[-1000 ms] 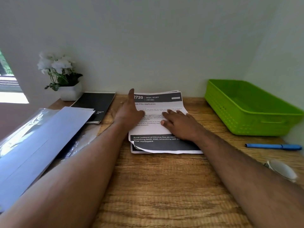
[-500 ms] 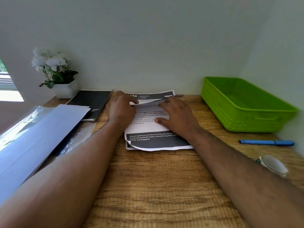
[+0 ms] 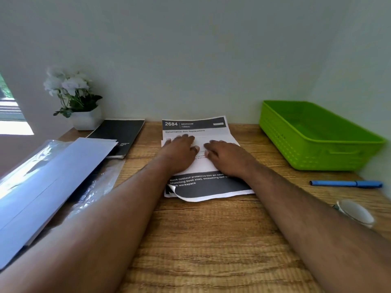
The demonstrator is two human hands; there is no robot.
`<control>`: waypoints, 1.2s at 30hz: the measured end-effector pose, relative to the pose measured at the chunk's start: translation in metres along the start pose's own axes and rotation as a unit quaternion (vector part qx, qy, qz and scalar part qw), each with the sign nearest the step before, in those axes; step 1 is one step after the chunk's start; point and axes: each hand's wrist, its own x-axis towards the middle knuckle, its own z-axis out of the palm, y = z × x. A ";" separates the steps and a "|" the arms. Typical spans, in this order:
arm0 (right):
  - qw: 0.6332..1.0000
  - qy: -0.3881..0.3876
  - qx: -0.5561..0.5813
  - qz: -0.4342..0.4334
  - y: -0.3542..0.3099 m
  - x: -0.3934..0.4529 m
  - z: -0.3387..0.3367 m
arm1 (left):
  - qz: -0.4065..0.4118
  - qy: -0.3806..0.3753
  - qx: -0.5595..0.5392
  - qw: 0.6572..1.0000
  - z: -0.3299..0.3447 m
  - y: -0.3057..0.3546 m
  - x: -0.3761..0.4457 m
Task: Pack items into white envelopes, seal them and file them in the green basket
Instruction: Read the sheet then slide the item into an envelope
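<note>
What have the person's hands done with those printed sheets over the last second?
The top white printed sheet has been folded toward the person, so the sheet beneath, headed 2684, now shows at the far end. The left hand and right hand, which were working at the far edge, now press flat on the fold. The green plastic basket, blue pen and white envelopes have not moved.

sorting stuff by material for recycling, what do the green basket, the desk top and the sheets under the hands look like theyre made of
Green basket: looks like moulded plastic, slightly glossy, with a perforated wall. Desk top: wood or a wood-look laminate, matte, with visible grain; which one cannot be told. Sheets: thin printed paper, one near corner curling up.
</note>
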 end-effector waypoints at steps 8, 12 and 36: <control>0.999 -0.034 -0.009 0.032 -0.017 0.030 -0.006 | 0.021 -0.053 0.078 0.995 0.009 -0.007 0.008; 0.997 -0.052 0.030 0.052 -0.021 0.041 0.004 | 0.012 -0.053 0.075 0.996 0.009 -0.008 0.009; 0.994 -0.015 -0.031 0.105 0.037 0.040 0.000 | -0.007 0.008 0.093 0.996 -0.012 -0.020 0.002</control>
